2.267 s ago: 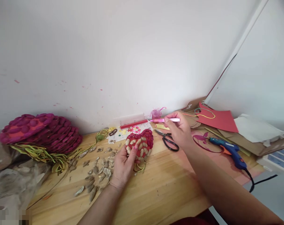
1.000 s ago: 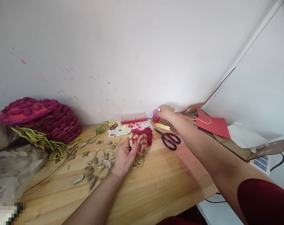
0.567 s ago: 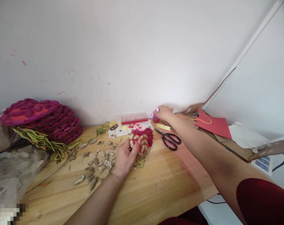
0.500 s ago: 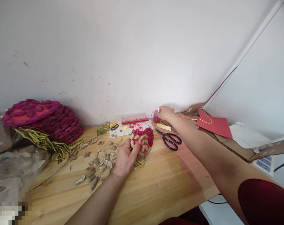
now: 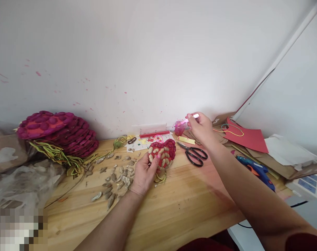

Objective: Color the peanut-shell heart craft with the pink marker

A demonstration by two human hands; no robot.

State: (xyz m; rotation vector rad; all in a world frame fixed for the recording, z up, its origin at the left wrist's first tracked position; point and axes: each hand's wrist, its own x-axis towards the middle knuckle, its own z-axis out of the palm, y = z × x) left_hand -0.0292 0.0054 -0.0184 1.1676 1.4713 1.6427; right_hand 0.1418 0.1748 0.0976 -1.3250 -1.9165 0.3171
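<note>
The left hand (image 5: pixel 145 171) of the person at the tabletop (image 5: pixel 186 209) is closed around the lower left side of a red, heart-shaped ornament set with tan peanut shells and edged in dark crimson lumps (image 5: pixel 161 153), thumb pressed across its front, and I see it held up near the middle, over the wood, with yellow-green threads (image 5: pixel 160 177) hanging below it. Farther over, the right hand (image 5: pixel 202 127) pinches a slim pink-and-white stick-like tool (image 5: pixel 193 118), its pink end slanting down to a small clear cup of pink paint (image 5: pixel 178 129) against the wall; whether the tip is in the paint I can't make out. Just in front of that cup lie a yellow paper strip (image 5: pixel 186 140) and black-handled metal scissors (image 5: pixel 196 155), blades pointing toward the ornament. Loose brown peanut shells (image 5: pixel 116 177) are scattered beside the left hand, and past them leans a tall stack of knobbly magenta discs (image 5: pixel 57 132). A blue glue gun with an orange trigger (image 5: pixel 262 175) rests beyond the right forearm, partly hidden by it.
</note>
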